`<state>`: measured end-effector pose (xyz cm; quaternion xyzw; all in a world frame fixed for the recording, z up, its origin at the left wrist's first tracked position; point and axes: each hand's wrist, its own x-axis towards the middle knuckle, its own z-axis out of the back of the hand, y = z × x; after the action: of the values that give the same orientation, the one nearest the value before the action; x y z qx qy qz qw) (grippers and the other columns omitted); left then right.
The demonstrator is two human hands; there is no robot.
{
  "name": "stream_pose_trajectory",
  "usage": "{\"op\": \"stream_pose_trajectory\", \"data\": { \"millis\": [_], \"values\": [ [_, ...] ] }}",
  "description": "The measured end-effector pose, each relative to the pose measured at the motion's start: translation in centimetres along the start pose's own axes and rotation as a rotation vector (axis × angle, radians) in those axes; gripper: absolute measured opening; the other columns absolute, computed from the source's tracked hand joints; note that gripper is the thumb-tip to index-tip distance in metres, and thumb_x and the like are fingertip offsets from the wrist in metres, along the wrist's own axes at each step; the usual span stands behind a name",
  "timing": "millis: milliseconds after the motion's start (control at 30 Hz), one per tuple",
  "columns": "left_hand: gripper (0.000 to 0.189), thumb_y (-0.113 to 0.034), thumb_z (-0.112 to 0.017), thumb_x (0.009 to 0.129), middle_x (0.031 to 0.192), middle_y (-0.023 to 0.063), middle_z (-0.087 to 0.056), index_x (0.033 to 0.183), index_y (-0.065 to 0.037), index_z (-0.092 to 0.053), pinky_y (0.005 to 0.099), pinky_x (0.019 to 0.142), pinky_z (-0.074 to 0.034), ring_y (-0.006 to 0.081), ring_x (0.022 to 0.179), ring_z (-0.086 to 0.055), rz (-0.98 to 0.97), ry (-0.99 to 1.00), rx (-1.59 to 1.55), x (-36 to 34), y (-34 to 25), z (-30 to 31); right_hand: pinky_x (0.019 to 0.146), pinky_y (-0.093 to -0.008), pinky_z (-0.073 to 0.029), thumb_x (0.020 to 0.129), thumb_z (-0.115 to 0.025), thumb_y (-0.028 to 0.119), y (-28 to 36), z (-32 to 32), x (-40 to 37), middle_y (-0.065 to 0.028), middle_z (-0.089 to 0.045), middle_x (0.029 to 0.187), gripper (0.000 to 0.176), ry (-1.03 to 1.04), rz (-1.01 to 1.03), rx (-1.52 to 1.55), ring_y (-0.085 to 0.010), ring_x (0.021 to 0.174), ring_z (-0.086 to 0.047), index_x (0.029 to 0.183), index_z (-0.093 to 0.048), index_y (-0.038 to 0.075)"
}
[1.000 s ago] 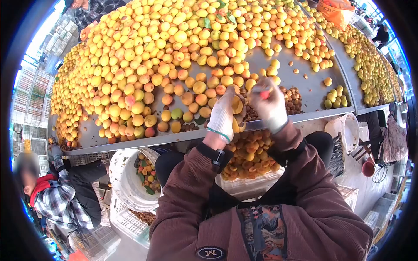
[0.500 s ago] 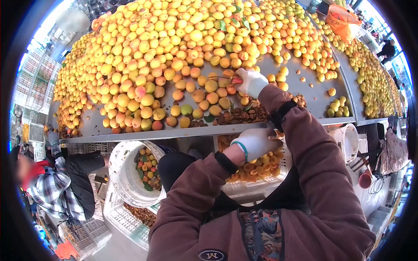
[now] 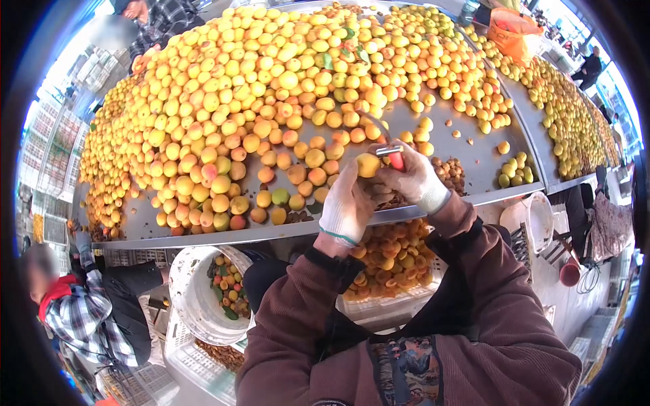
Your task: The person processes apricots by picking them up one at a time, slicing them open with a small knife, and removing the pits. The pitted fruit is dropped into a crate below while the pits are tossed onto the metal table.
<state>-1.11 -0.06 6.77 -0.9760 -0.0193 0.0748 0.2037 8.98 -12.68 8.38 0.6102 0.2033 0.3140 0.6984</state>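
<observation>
Over a grey metal table (image 3: 484, 149), a round yellow fruit (image 3: 368, 165) is pinched by the white-gloved left hand (image 3: 345, 203), a red-handled tool (image 3: 397, 162) by the white-gloved right hand (image 3: 418, 183). Apparent lettering on an orange plastic bag (image 3: 514, 35) cannot be read.

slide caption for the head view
Left hand holding a fruit, right hand a red-handled tool, at a metal table.

Covered, cropped and blurred
Right hand (image 3: 414, 181) covers part of the red handle (image 3: 397, 162); bottom edge crops the jacket badge (image 3: 330, 403); seated person's head (image 3: 40, 262) is blurred.
</observation>
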Motion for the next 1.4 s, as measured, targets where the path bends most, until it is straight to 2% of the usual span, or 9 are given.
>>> {"op": "stream_pose_trajectory", "data": {
  "millis": [200, 267, 533, 767, 1067, 1100, 1167, 1333, 1400],
  "values": [
    [0.037, -0.036, -0.048, 0.102, 0.120, 0.0080, -0.061, 0.124, -0.007, -0.055, 0.0397, 0.094, -0.045, 0.0202, 0.104, -0.059, -0.136, 0.022, 0.140, 0.4, 1.3, 0.3, 0.079, -0.0256, -0.047, 0.097, -0.057, 0.018, -0.8, 2.0, -3.0, -0.0036, -0.057, 0.100, 0.027, -0.092, 0.140, 0.025, -0.0098, 0.092, -0.053, 0.118, -0.054, 0.001],
    [0.037, -0.038, -0.052, 0.100, 0.119, 0.0067, -0.062, 0.121, -0.008, -0.057, 0.0393, 0.094, -0.046, 0.0193, 0.105, -0.059, -0.164, 0.006, 0.170, 0.4, 1.6, -0.3, 0.078, -0.0255, -0.047, 0.099, -0.056, 0.022, 0.2, 2.8, -4.1, -0.0041, -0.058, 0.102, 0.029, -0.040, -0.039, 0.126, -0.0100, 0.093, -0.053, 0.118, -0.053, 0.000],
    [0.043, -0.041, -0.056, 0.098, 0.113, 0.0054, -0.062, 0.123, -0.006, -0.054, 0.0378, 0.090, -0.048, 0.0185, 0.101, -0.060, -0.238, 0.014, 0.240, -0.3, 3.6, -2.6, 0.070, -0.0275, -0.047, 0.099, -0.055, 0.021, 2.3, 3.0, -7.9, -0.0072, -0.058, 0.084, 0.020, -0.028, 0.078, -0.078, -0.0100, 0.080, -0.053, 0.102, -0.054, 0.002],
    [0.041, -0.039, -0.057, 0.098, 0.107, 0.0039, -0.061, 0.121, -0.006, -0.054, 0.0313, 0.083, -0.048, 0.0152, 0.095, -0.059, -0.197, 0.031, 0.315, -1.0, 5.6, -1.9, 0.058, -0.0350, -0.046, 0.099, -0.054, 0.026, 2.6, 2.7, -10.7, -0.0153, -0.053, 0.068, 0.023, -0.012, 0.011, -0.257, -0.0277, 0.063, -0.060, 0.098, -0.048, 0.004],
    [0.030, -0.020, -0.068, 0.093, 0.105, 0.0024, -0.064, 0.116, -0.002, -0.059, 0.0267, 0.088, -0.047, 0.0107, 0.096, -0.059, -0.371, -0.013, 0.568, -0.9, 4.3, -2.1, 0.060, -0.0394, -0.047, 0.098, -0.054, 0.021, 1.0, 1.6, -11.0, -0.0204, -0.057, 0.071, 0.021, -0.075, 0.073, -0.286, -0.0417, 0.073, -0.062, 0.094, -0.046, 0.002],
    [0.028, -0.016, -0.068, 0.092, 0.104, 0.0023, -0.065, 0.115, -0.002, -0.059, 0.0257, 0.089, -0.046, 0.0101, 0.094, -0.059, -0.404, -0.010, 0.612, -1.1, 3.9, -2.3, 0.060, -0.0394, -0.047, 0.098, -0.054, 0.021, 0.9, 1.5, -10.9, -0.0204, -0.057, 0.071, 0.021, -0.074, 0.074, -0.282, -0.0417, 0.073, -0.062, 0.094, -0.046, 0.002],
    [0.028, -0.015, -0.068, 0.092, 0.102, 0.0021, -0.065, 0.115, -0.001, -0.060, 0.0246, 0.087, -0.047, 0.0094, 0.092, -0.059, -0.413, -0.036, 0.650, -1.4, 3.7, -3.0, 0.061, -0.0327, -0.044, 0.102, -0.047, 0.039, 0.3, 1.2, -10.8, -0.0083, -0.048, 0.069, 0.037, -0.079, 0.095, -0.220, -0.0185, 0.064, -0.050, 0.094, -0.049, 0.003],
    [0.029, -0.012, -0.068, 0.091, 0.100, 0.0023, -0.065, 0.116, 0.001, -0.059, 0.0232, 0.081, -0.049, 0.0075, 0.089, -0.059, -0.457, -0.079, 0.773, -1.8, 3.8, -2.6, 0.062, -0.0338, -0.045, 0.102, -0.047, 0.038, -0.1, 0.7, -10.6, -0.0108, -0.051, 0.070, 0.036, -0.064, 0.067, -0.216, -0.0218, 0.065, -0.052, 0.095, -0.049, 0.003],
    [0.031, -0.009, -0.067, 0.090, 0.100, 0.0034, -0.065, 0.118, 0.000, -0.059, 0.0235, 0.079, -0.050, 0.0071, 0.087, -0.059, -0.485, -0.212, 1.075, -1.8, 3.6, -2.3, 0.062, -0.0340, -0.045, 0.102, -0.047, 0.038, -0.1, 0.6, -10.4, -0.0118, -0.052, 0.070, 0.036, -0.059, 0.072, -0.222, -0.0228, 0.065, -0.053, 0.096, -0.049, 0.002]
  ]
}}
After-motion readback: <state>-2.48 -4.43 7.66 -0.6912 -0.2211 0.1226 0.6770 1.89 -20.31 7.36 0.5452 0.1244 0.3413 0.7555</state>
